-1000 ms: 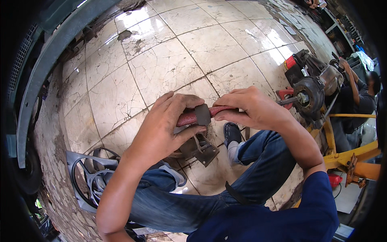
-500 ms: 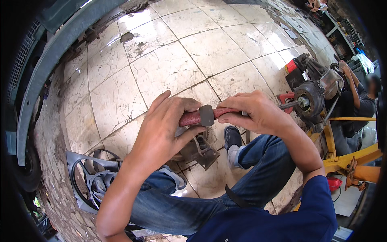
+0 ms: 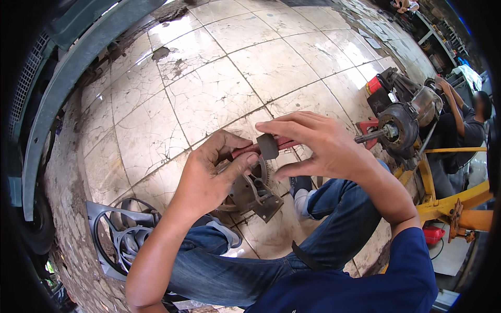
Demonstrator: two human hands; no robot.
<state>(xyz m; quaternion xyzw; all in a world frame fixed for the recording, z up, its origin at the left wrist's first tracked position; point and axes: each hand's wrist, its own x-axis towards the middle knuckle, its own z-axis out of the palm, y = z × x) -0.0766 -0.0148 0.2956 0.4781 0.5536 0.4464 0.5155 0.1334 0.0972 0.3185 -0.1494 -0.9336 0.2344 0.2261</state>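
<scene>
My left hand (image 3: 201, 169) pinches one end of a dark red, rough-looking strip (image 3: 246, 151) between thumb and fingers. Around the strip's middle sits a dark grey band-like piece (image 3: 268, 146); I cannot tell its kind. Beside it, my right hand (image 3: 321, 143) has its thumb and fingers spread apart around the strip's other end, which is partly hidden behind the fingers. Below both hands, a greasy metal assembly (image 3: 261, 201) with a bracket plate and a curved toothed part rests on the tiled floor, between my feet.
A grey fan shroud (image 3: 107, 219) lies at left on the floor. To the right, a brake drum and axle assembly (image 3: 399, 125) stands near a yellow metal frame (image 3: 449, 206). Behind it sits another person (image 3: 467, 122). A vehicle's grey bumper (image 3: 57, 86) curves along the left.
My right hand has let go of the strip and spread its fingers. The left hand keeps its pinch, slightly shifted, and the strip's right side has tilted up a little.
</scene>
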